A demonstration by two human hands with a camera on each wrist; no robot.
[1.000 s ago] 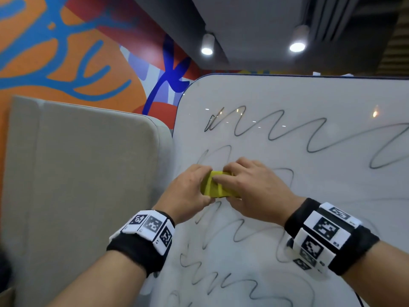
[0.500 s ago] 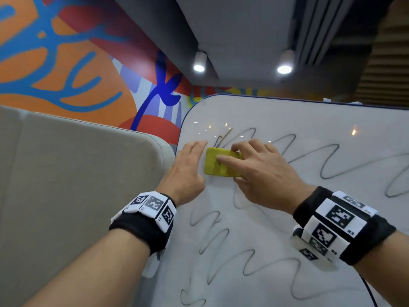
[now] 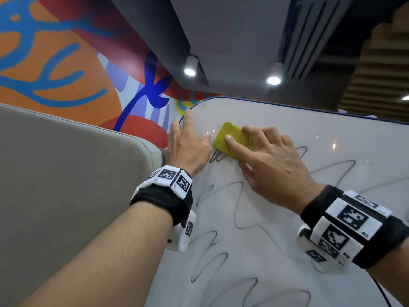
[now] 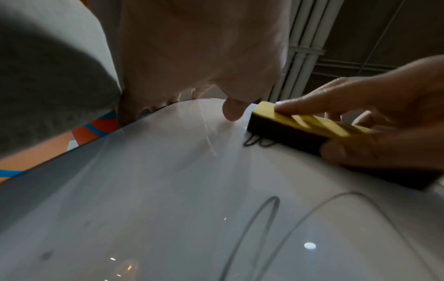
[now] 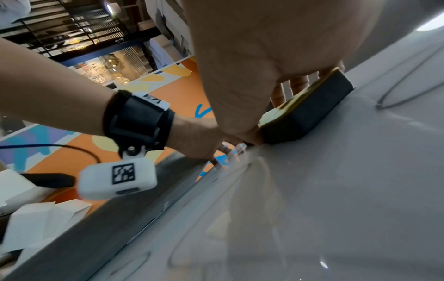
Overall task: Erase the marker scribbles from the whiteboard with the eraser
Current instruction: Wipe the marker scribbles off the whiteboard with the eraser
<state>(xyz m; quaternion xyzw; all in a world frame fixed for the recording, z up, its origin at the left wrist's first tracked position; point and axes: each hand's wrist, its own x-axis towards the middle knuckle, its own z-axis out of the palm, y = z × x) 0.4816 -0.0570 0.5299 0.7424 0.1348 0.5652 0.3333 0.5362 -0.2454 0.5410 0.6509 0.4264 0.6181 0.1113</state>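
A white whiteboard (image 3: 276, 229) carries black wavy scribbles (image 3: 236, 209) across its middle and lower part. The yellow-backed, black-felt eraser (image 3: 232, 139) lies flat on the board near its top left corner, over the left end of the top scribble (image 3: 215, 157). My right hand (image 3: 265, 160) grips the eraser (image 4: 300, 125), fingers on the yellow back and thumb against its side. My left hand (image 3: 188, 138) lies flat on the board just left of the eraser, fingers straight, reaching the board's rounded edge.
A grey padded panel (image 3: 66, 173) stands against the board's left edge. Behind it is an orange, blue and red mural wall (image 3: 55, 63). In the right wrist view, white boxes (image 5: 36, 218) and a dark cable (image 5: 60, 147) lie below the board.
Both hands have moved up the board to its top left corner with the eraser. The left hand has let go of the eraser and now lies flat beside it.
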